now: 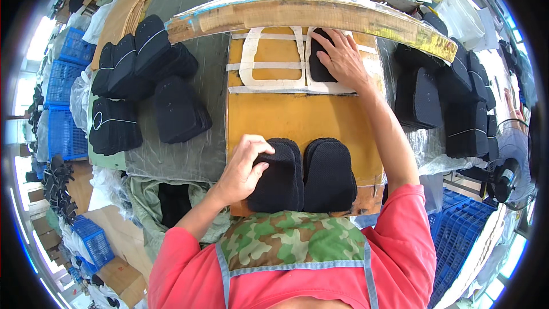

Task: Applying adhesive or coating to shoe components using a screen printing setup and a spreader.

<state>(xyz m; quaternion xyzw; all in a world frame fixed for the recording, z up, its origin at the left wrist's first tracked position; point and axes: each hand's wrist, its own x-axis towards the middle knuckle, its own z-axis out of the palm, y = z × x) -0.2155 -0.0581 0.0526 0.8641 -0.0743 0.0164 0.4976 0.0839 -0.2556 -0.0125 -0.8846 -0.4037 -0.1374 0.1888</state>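
Fingers of left hand [243,166] pinch the near black stack [278,176]; right hand [342,57] lies spread on a black piece [318,60].

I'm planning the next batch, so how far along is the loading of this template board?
Barely started. The right hand is pressing a black piece into the right cut-out of the white template. The left cut-out is unfilled. The left hand is on the near left stack, with a second stack beside it. Bundled piles sit either side.
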